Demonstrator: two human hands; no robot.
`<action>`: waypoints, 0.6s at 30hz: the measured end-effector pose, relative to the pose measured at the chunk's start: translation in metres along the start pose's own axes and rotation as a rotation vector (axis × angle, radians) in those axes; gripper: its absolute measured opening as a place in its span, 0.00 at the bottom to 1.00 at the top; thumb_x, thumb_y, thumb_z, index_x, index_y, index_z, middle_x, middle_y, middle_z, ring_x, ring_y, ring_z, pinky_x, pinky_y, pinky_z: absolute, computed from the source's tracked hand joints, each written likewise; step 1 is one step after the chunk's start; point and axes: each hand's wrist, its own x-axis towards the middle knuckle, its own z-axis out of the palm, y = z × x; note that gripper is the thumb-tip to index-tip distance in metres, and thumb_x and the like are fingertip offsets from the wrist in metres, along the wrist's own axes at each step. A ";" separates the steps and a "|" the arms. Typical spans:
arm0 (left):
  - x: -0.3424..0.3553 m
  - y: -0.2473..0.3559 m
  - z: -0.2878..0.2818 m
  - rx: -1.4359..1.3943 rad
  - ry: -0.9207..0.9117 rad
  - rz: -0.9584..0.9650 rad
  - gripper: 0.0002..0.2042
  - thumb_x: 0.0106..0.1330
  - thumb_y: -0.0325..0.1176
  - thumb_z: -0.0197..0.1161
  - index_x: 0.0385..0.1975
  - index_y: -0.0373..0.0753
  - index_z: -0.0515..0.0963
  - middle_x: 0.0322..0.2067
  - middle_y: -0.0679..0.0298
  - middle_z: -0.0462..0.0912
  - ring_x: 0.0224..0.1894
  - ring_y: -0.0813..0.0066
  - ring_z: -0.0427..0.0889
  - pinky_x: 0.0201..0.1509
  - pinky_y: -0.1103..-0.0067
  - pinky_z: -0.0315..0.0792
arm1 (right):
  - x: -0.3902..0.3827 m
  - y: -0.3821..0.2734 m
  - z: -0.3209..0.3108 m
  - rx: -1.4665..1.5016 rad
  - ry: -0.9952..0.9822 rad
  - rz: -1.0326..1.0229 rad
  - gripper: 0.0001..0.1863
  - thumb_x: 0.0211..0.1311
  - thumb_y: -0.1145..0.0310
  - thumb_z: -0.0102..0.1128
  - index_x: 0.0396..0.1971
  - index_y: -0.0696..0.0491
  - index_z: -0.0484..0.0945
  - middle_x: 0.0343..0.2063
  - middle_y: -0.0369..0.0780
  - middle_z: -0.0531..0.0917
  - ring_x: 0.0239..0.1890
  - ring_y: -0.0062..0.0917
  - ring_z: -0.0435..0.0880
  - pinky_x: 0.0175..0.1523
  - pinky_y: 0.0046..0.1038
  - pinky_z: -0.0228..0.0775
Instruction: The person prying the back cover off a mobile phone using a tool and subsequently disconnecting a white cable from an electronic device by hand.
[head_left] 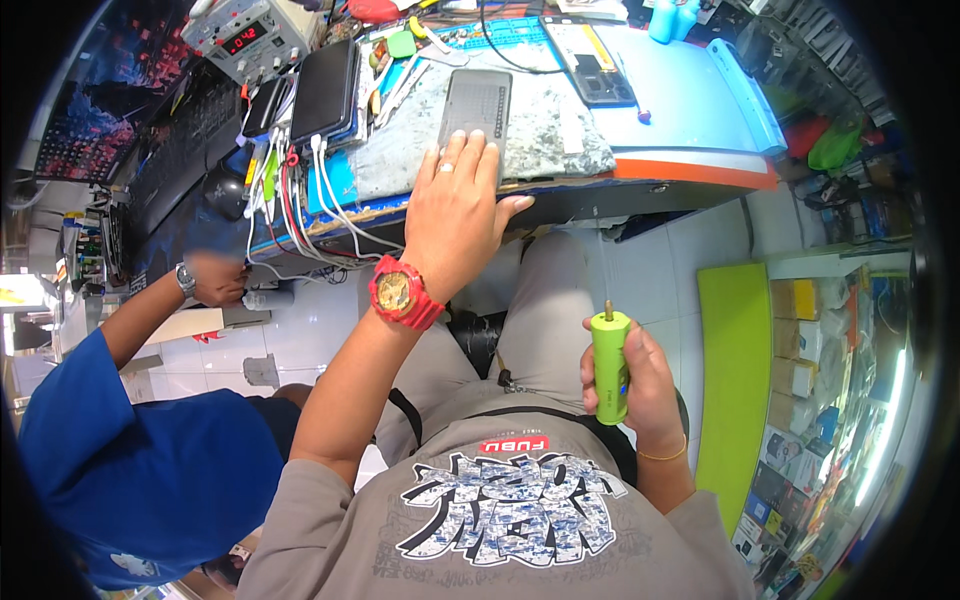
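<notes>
The left hand (pixel 455 215) lies flat at the near edge of the surface (pixel 690 100), fingers (pixel 478 150) spread and pressing on the lower end of a dark grey phone (pixel 476 108), which rests face down on a grey mat (pixel 545 130). The right hand (pixel 640 385) is down over the lap, fingers wrapped around a green electric screwdriver (pixel 609 365), tip upward, well apart from the phone. This looks like steadying the phone before working on its back. Next, I judge, the screwdriver must be lifted to the surface and its tip set squarely on a screw. Another person in a blue shirt (pixel 140 470) sits at the left
</notes>
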 end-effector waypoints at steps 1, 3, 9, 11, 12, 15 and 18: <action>-0.003 -0.002 0.001 -0.026 0.029 0.005 0.27 0.70 0.42 0.76 0.63 0.31 0.80 0.67 0.46 0.82 0.73 0.44 0.77 0.78 0.53 0.68 | 0.001 0.002 0.000 -0.044 0.000 -0.022 0.28 0.91 0.48 0.47 0.67 0.60 0.72 0.36 0.43 0.86 0.27 0.23 0.87 0.35 0.25 0.82; -0.017 -0.005 0.001 -0.018 0.020 0.011 0.26 0.70 0.42 0.77 0.61 0.32 0.82 0.66 0.47 0.82 0.73 0.46 0.77 0.78 0.54 0.69 | 0.004 0.005 0.004 -0.153 0.028 -0.018 0.26 0.90 0.51 0.50 0.67 0.59 0.73 0.37 0.42 0.87 0.28 0.21 0.87 0.35 0.25 0.81; -0.027 0.005 -0.018 -0.045 -0.034 -0.019 0.18 0.66 0.27 0.71 0.55 0.32 0.84 0.63 0.47 0.84 0.68 0.46 0.81 0.75 0.54 0.72 | 0.038 0.018 0.030 -0.399 0.148 0.006 0.23 0.87 0.53 0.58 0.63 0.58 0.79 0.34 0.36 0.85 0.26 0.16 0.83 0.32 0.22 0.76; -0.024 0.007 -0.021 -0.017 -0.079 -0.017 0.18 0.65 0.24 0.68 0.55 0.31 0.83 0.63 0.46 0.84 0.67 0.46 0.81 0.74 0.54 0.72 | 0.053 0.015 0.036 -0.397 0.134 0.011 0.24 0.87 0.51 0.57 0.63 0.57 0.79 0.34 0.36 0.85 0.26 0.15 0.82 0.32 0.22 0.76; -0.022 0.007 -0.019 0.001 -0.025 0.004 0.18 0.65 0.24 0.68 0.55 0.31 0.83 0.62 0.46 0.84 0.66 0.46 0.81 0.74 0.55 0.73 | 0.060 0.014 0.037 -0.397 0.127 0.012 0.24 0.87 0.50 0.57 0.62 0.56 0.80 0.33 0.36 0.85 0.26 0.15 0.82 0.32 0.22 0.76; -0.016 0.003 -0.005 0.023 0.083 0.025 0.18 0.66 0.24 0.67 0.56 0.30 0.83 0.61 0.45 0.84 0.65 0.45 0.82 0.72 0.57 0.75 | 0.084 0.016 0.039 -0.444 0.127 0.005 0.25 0.86 0.48 0.57 0.61 0.55 0.81 0.32 0.35 0.84 0.25 0.15 0.82 0.31 0.23 0.76; -0.012 0.000 0.003 -0.019 0.080 -0.012 0.18 0.66 0.24 0.68 0.56 0.29 0.84 0.60 0.45 0.85 0.64 0.44 0.83 0.69 0.59 0.78 | 0.094 0.013 0.040 -0.406 0.136 0.022 0.26 0.86 0.46 0.58 0.59 0.56 0.81 0.31 0.36 0.84 0.24 0.16 0.82 0.31 0.23 0.76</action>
